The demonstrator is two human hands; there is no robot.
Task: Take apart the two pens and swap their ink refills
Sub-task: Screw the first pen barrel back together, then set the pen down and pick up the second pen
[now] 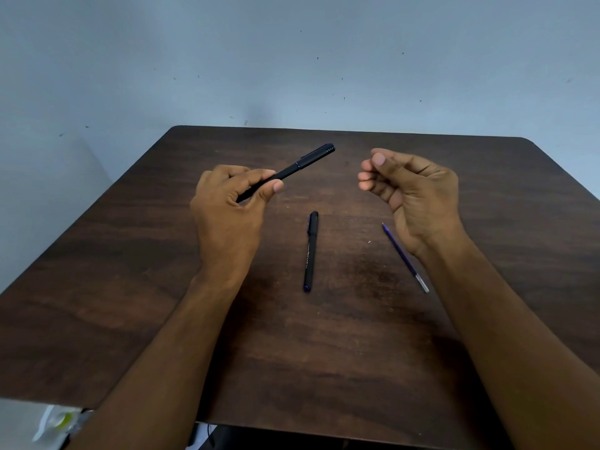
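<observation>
Pens lay apart: the left hand point(232, 203) gripped one black pen point(289, 172), its capped end pointing far and right toward the right hand point(412, 193), which curled loosely, holding nothing. Between both hands, on the counter point(130, 287), lay the second pen point(311, 251); a loose refill point(404, 256) lay right.

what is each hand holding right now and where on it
The left hand grips a capped black pen around its barrel, cap end pointing away. The right hand is loosely curled and holds nothing.
</observation>
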